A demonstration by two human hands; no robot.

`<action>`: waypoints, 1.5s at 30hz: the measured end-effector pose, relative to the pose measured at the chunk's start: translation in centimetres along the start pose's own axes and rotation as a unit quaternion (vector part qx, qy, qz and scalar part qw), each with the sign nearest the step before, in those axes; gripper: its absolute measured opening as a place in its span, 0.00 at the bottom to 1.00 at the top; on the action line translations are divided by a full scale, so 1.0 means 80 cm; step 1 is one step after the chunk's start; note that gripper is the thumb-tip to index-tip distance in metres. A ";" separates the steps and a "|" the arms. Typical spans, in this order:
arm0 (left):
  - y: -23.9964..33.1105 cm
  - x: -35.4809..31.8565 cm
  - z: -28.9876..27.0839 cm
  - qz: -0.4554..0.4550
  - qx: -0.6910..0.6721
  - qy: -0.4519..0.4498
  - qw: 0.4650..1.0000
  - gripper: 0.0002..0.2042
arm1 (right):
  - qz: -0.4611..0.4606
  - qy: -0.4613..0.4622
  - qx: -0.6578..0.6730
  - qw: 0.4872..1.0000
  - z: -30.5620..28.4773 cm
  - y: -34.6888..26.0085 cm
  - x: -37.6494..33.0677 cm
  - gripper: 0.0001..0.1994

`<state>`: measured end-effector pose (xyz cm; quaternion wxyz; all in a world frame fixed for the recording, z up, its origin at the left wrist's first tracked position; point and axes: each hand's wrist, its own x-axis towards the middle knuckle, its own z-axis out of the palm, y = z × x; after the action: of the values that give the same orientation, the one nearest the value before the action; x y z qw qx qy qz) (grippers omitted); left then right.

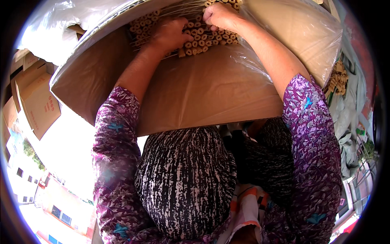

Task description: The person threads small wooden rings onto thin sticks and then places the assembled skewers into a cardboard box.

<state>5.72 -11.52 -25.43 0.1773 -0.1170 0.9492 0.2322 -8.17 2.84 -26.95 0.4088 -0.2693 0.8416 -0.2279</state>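
Observation:
An open cardboard box [211,89] stands in front of me, with many small tan hollow-ended tube pieces [199,37] packed at its far side. Thin pale strands [178,9] run among the pieces. My left hand [171,34] reaches in and lies curled over them, thumb and forefinger toward the right. Just right of it and farther off, my right hand [222,17] is closed, its fingertips down at the pieces. Whatever either hand grips is hidden by the fingers.
Clear plastic film [300,28] covers the box's right flap, and more film [53,24] is bunched at the far left. Folded cartons [38,101] stand to the left. A bundle of tan pieces [338,79] and grey-green cloth [347,122] are on the right. My patterned knee [185,179] is below the box.

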 end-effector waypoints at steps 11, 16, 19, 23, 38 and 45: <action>0.005 -0.005 0.013 -0.026 0.014 0.038 0.999 0.21 | 0.013 -0.019 -0.113 0.993 0.000 -0.012 -0.015 0.11; 0.003 -0.003 0.019 0.006 0.057 0.084 0.995 0.21 | -0.002 -0.021 -0.161 0.987 -0.002 -0.014 -0.014 0.12; 0.000 -0.001 0.022 0.002 0.051 0.072 0.996 0.22 | 0.015 -0.049 -0.157 0.986 -0.004 -0.010 -0.009 0.15; -0.002 0.004 0.012 -0.032 0.013 0.014 0.999 0.22 | 0.011 -0.073 -0.177 0.982 0.002 -0.010 -0.016 0.18; 0.013 -0.004 0.003 -0.014 0.048 0.036 0.998 0.22 | -0.069 -0.038 -0.342 0.936 0.011 -0.005 -0.029 0.15; 0.024 -0.008 -0.009 -0.030 0.056 0.032 0.997 0.23 | -0.135 -0.003 -0.378 0.916 0.001 -0.011 -0.036 0.17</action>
<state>5.52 -10.15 -23.81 0.1596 -0.1425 0.9620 0.1696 -6.37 4.02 -24.87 0.2447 -0.5160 0.8191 0.0551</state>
